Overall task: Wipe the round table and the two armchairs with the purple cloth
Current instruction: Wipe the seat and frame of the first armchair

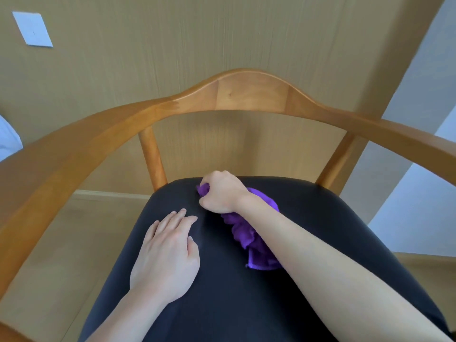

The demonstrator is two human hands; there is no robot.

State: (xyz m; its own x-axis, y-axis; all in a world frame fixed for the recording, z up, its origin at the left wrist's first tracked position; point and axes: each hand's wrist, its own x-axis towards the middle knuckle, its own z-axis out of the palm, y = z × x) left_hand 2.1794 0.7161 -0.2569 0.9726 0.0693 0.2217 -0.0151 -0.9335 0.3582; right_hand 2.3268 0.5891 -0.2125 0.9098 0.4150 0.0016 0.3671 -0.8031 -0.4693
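Right hand [220,192] clenched around one end of the purple cloth [249,233], knuckles up, pressed onto the black seat [222,304] near its back edge. Rest of the cloth bunched and trailing along the seat beneath the right forearm, toward the camera, its loose end lying flat on the cushion. Small tuft of purple poking out between thumb and fingers on the left of the fist.

Left hand [167,255] released, palm down, fingers together and spread flat on the seat, just beside the right hand and nearer the camera. Not touching the cloth. Both forearms bare, reaching in from the bottom edge.

Seen from above the armchair [251,92]: curved wooden rail sweeping round from left armrest through the raised backrest to right armrest. Two slanted wooden posts joining rail to seat, one left of the right hand, one at the far right. Damp-looking sheen on the rail left of the backrest joint.

Behind the chair, a tan wood-grain wall [148,45] with a white switch plate [32,29] at upper left. Pale floor visible under the rail at left. White wall at right.
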